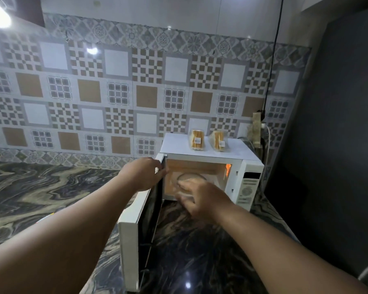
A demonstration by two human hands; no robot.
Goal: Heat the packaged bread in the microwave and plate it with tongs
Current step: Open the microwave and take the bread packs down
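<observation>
Microwave (210,166) on a dark marbled counter (200,262), seen from our own head, with its door (140,219) swung wide toward us and the lit cavity showing a glass turntable (191,177). Our left hand (143,174) rests on the door's top edge near the hinge, fingers curled over it and gripping it. Our right hand (198,198) reaches toward the cavity mouth; it is blurred, the fingers look spread and loose, and we see nothing held in it, though we cannot be sure. Two bread packs (197,139) stand on the microwave's roof, side by side and a little apart, the second (218,141) nearer the control panel (248,187). Neither is inside yet. We judge this to be the loading step, barely begun: oven open, bread not yet inside. Next, we think, the right hand must rise to the roof, take one pack, and set it on the turntable while the left keeps the door steady. No tongs or plate are visible.
</observation>
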